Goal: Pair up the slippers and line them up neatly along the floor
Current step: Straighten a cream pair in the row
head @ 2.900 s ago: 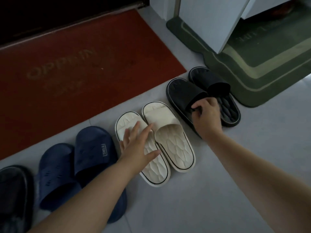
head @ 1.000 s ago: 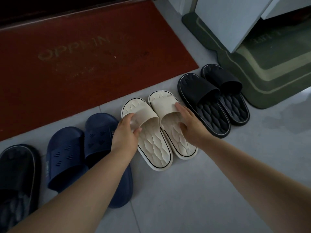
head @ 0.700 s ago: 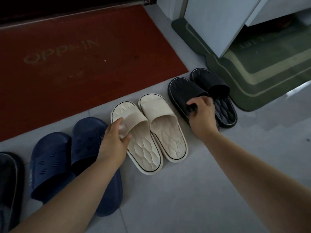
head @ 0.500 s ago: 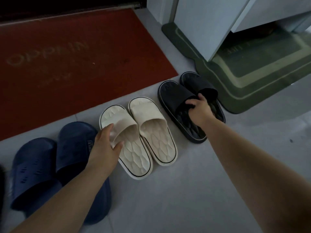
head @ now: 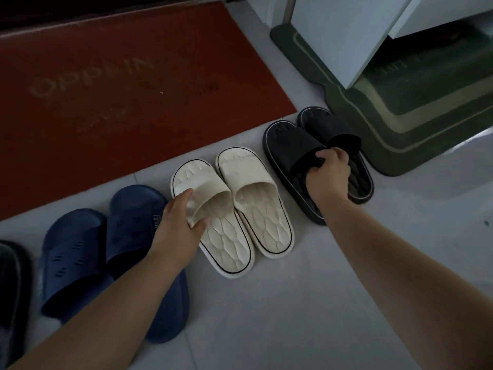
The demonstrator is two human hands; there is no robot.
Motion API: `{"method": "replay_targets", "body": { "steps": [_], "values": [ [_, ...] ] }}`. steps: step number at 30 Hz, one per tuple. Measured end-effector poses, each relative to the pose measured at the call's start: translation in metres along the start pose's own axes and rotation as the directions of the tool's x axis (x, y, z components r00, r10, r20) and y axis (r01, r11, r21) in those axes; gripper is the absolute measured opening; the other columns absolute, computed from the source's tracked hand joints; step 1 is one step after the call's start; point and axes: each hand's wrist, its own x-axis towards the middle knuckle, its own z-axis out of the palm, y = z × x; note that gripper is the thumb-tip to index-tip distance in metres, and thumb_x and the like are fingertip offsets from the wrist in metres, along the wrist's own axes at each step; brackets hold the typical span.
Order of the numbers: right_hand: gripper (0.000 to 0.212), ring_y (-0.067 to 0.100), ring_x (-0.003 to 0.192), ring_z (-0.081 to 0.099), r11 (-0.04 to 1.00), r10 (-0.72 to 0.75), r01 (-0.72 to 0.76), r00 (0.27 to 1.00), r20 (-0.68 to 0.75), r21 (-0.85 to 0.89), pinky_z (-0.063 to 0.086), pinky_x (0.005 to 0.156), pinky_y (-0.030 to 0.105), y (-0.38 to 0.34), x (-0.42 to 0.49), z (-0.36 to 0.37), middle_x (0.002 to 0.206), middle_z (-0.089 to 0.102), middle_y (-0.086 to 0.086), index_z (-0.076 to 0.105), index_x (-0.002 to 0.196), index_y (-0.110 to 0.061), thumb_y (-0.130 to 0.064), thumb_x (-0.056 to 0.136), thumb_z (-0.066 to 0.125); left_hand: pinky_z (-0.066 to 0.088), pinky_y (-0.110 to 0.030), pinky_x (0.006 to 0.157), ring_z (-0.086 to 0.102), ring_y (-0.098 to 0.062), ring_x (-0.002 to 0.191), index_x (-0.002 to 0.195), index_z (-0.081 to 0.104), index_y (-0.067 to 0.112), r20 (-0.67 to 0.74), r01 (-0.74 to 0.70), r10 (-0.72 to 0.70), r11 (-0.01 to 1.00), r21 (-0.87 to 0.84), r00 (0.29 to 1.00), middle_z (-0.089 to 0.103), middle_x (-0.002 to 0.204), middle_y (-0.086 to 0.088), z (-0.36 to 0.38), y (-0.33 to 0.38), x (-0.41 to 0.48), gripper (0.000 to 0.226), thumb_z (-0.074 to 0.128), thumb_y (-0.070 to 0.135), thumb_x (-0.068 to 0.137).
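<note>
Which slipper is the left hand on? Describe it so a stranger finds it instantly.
Find the large red doormat, then the cream rubber pair off its near edge, between a navy blue pair and a black pair. The left hand grips the strap of the cream slipper on the navy side; its twin borders the black pair.

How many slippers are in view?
7: a dark slipper cut off at the left edge; a navy pair beside it; a cream pair, left hand gripping one; a black pair, right hand gripping one, beside the green mat. Others may lie off-frame.
</note>
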Motion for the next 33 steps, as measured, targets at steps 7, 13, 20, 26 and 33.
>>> {"method": "replay_targets", "body": {
  "steps": [7,13,20,26,33],
  "values": [
    [0.047,0.031,0.109,0.052,0.939,-0.285,0.333,0.894,0.345,-0.086,0.042,0.091,0.037,-0.009,-0.054,0.035,0.121,0.050,0.013,0.038,0.133,-0.019,-0.019,0.087,0.051,0.034,-0.029,0.088,0.047,-0.027,0.125,0.141,0.028,0.021,0.015,0.075,-0.075,0.996,-0.049,0.997,0.044,0.141,-0.011,0.003,0.000,0.000,0.058,0.055,0.020,0.090],
    [0.044,0.035,0.114,0.052,0.953,-0.255,0.294,0.907,0.336,-0.071,0.043,0.098,0.040,-0.016,-0.037,0.040,0.132,0.045,0.017,0.036,0.141,-0.017,-0.021,0.097,0.037,0.035,-0.027,0.085,0.049,-0.027,0.120,0.140,0.029,0.023,-0.010,0.074,-0.075,0.994,-0.083,0.997,0.046,0.138,-0.011,0.005,-0.003,0.008,0.057,0.055,0.017,0.089],
    [0.048,0.033,0.123,0.046,0.934,-0.256,0.337,0.861,0.440,-0.116,0.038,0.100,0.034,-0.019,-0.035,0.031,0.140,0.040,0.016,0.031,0.144,-0.020,-0.027,0.097,0.040,0.034,-0.027,0.078,0.052,-0.026,0.111,0.142,0.028,0.023,-0.038,0.083,-0.088,0.990,-0.110,0.995,0.048,0.138,-0.010,0.004,-0.002,0.012,0.053,0.048,0.025,0.094],
    [0.052,0.037,0.123,0.039,0.879,-0.367,0.433,0.882,0.296,-0.198,0.035,0.102,0.043,-0.041,-0.063,0.027,0.139,0.036,0.015,0.037,0.137,-0.014,-0.008,0.086,0.047,0.038,-0.031,0.103,0.043,-0.011,0.124,0.143,0.028,0.025,0.011,-0.015,0.018,0.974,-0.225,1.000,0.043,0.134,0.011,-0.028,-0.024,0.000,0.061,0.057,0.017,0.089],
    [0.055,0.027,0.117,0.051,0.816,-0.425,0.567,0.452,0.784,0.116,0.041,0.092,0.031,-0.089,-0.168,0.074,0.135,0.046,0.012,0.031,0.139,-0.016,-0.025,0.090,0.053,0.038,-0.049,0.105,0.043,-0.036,0.128,0.136,0.037,0.012,0.005,0.204,-0.219,0.919,0.339,0.976,0.044,0.141,-0.016,-0.123,-0.111,-0.044,0.083,0.062,0.030,0.059]
  ]
}}
